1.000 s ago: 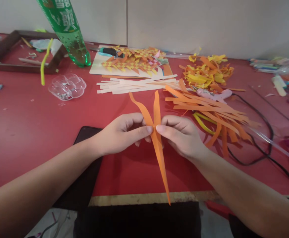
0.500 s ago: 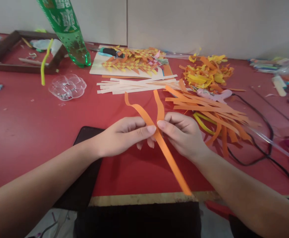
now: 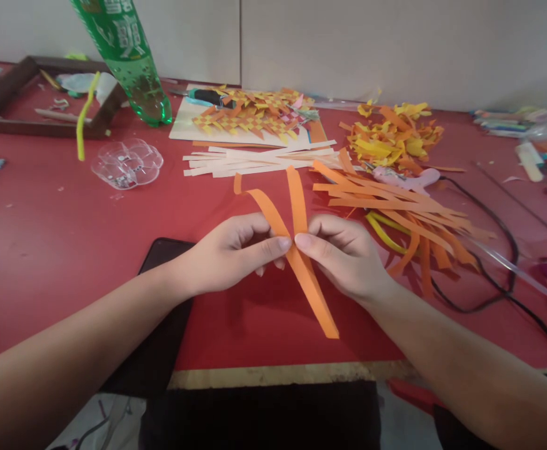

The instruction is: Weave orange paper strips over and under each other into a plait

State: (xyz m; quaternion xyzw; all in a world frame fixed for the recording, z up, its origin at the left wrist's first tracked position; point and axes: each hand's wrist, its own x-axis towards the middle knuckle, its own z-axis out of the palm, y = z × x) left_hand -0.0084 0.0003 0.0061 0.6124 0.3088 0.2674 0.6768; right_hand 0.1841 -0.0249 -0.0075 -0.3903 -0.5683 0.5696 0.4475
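Note:
Above the red table (image 3: 57, 250), my left hand (image 3: 230, 253) and my right hand (image 3: 343, 253) meet fingertip to fingertip, both pinched on two orange paper strips (image 3: 313, 290). The strips cross at the pinch. Their upper ends fan out toward the far side, the left one curling over. Their lower ends hang together toward the table's front edge.
A pile of orange strips (image 3: 395, 203) lies right of my hands, pale strips (image 3: 254, 161) behind them, and a woven orange-yellow mat (image 3: 249, 115) farther back. Also here: a green bottle (image 3: 130, 62), clear plastic dish (image 3: 127, 164), wooden frame (image 3: 1, 94), black cable (image 3: 498, 275), dark phone (image 3: 160, 256).
The lower ends of the strips have been drawn up and hang shorter below my fingers. The upper ends now stand a little higher, and the left one curls more.

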